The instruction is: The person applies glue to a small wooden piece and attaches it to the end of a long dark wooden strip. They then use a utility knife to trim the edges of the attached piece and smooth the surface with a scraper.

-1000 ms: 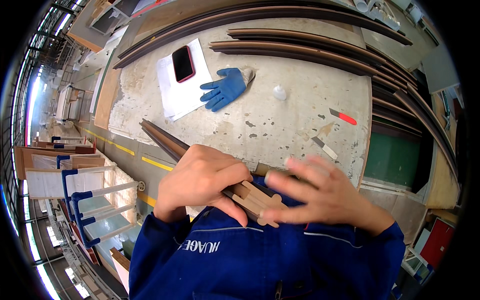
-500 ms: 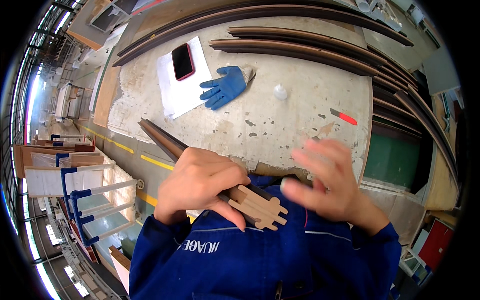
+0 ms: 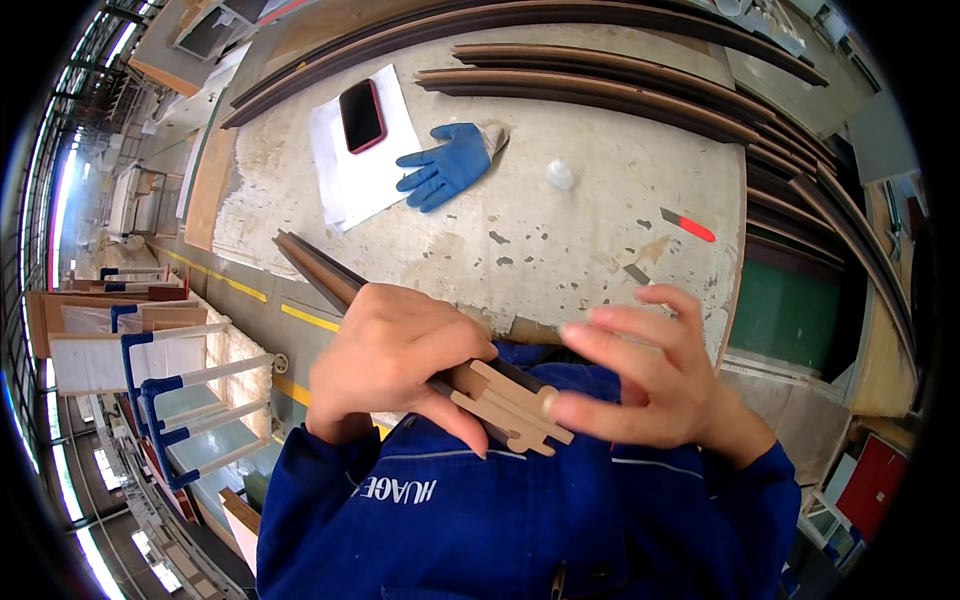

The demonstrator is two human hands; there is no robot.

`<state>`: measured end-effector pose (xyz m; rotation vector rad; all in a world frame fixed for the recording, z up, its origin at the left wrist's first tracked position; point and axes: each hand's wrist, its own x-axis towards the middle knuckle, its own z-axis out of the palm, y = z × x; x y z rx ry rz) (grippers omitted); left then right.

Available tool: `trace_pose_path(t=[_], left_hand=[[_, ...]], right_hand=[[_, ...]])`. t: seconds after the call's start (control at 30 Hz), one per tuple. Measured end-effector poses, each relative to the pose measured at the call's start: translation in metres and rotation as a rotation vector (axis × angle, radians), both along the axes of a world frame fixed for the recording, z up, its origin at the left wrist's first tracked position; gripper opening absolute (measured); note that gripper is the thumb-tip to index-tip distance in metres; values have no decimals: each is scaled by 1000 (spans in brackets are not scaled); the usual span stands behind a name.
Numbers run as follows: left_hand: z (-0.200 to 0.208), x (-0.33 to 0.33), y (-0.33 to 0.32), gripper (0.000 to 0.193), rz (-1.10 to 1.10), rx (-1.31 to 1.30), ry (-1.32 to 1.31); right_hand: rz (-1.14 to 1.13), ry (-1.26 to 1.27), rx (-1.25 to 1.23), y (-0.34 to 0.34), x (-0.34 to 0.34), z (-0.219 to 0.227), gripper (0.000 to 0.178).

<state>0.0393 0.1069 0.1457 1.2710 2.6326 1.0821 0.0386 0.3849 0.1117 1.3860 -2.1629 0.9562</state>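
My left hand is wrapped round a long wooden moulding strip, dark brown on its outer faces with a pale, notched cut end. The strip slants from the table's near left edge to the front of my blue jacket. My right hand has its fingers spread, and its thumb tip meets the upper corner of the cut end. Beyond that hand, a thin grey blade lies partly hidden by the fingers. A knife with a red handle rests farther right on the worn table.
A blue work glove lies beside a phone on white paper. A small white bottle stands mid-table. Several long dark mouldings stretch along the far and right sides. A blue-cornered rack cart is on the left floor.
My right hand has come down slightly to the left, bringing its thumb against the strip's cut end. The grey blade shows more. My left hand keeps its hold.
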Motion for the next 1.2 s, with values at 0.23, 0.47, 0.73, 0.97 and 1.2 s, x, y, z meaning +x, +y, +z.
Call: trace_pose_path(t=[0.23,0.47,0.73,0.97,1.2], left_hand=[[6,-1,-6,71,-45,-40,-12],[1,-2,-2,63,-9,31,14],[5,4,-4,60,0,39,-3],[4,4,-5,60,-10,22,-12],[9,3,-9,70,-50,-33,-35]], right_hand=[[379,-213,-131,16,-7,-1,27],[316,-1366,-268,-2,2,13,44],[620,-2040,-236,-27,-2,24,70],[624,-2098,-97,-28,-5,19,70],[610,-2136,-52,-29,-2,25,70]])
